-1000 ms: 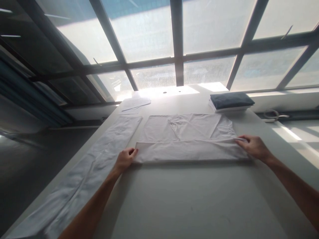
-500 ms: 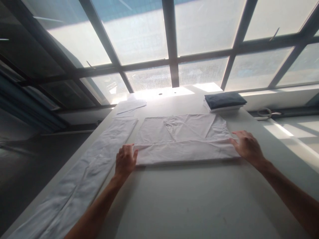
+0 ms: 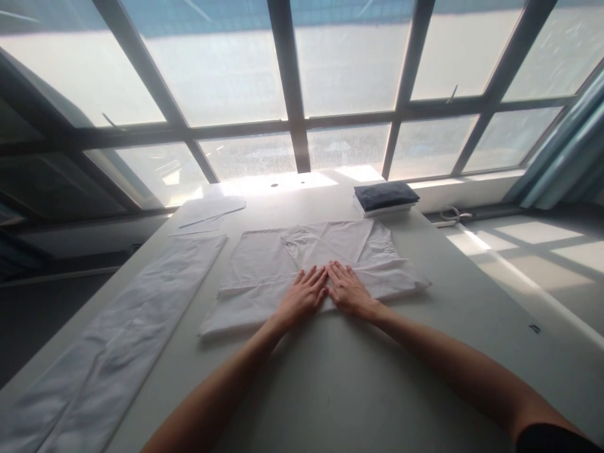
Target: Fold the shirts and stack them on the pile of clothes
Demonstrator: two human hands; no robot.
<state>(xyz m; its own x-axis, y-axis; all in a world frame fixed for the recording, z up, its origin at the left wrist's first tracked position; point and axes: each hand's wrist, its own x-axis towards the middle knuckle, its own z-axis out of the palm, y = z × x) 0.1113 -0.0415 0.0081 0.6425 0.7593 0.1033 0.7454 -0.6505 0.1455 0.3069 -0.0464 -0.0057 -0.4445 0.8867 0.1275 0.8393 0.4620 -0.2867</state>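
Note:
A white folded garment [image 3: 255,258] lies on the white table [image 3: 302,390], its near edge turned over into a long flap. My left hand [image 3: 306,292] rests flat on the middle of that flap, fingers stretched out. Beside it my right hand [image 3: 346,289] also lies flat on the cloth, the fingertips of both hands close together. Neither hand grips anything. Left of the garment, a long white folded piece of cloth [image 3: 127,321] runs along the table's left side.
Toward the back right stands a stack of folded cloth with a dark piece [image 3: 385,195] on top. Paper sheets [image 3: 212,211] lie at the back left. Large windows [image 3: 344,63] rise behind the table. A coiled cable [image 3: 450,215] is beyond the right edge.
Both hands have moved inward from the garment's two ends to its middle and now lie flat. The camera view has turned slightly to the right.

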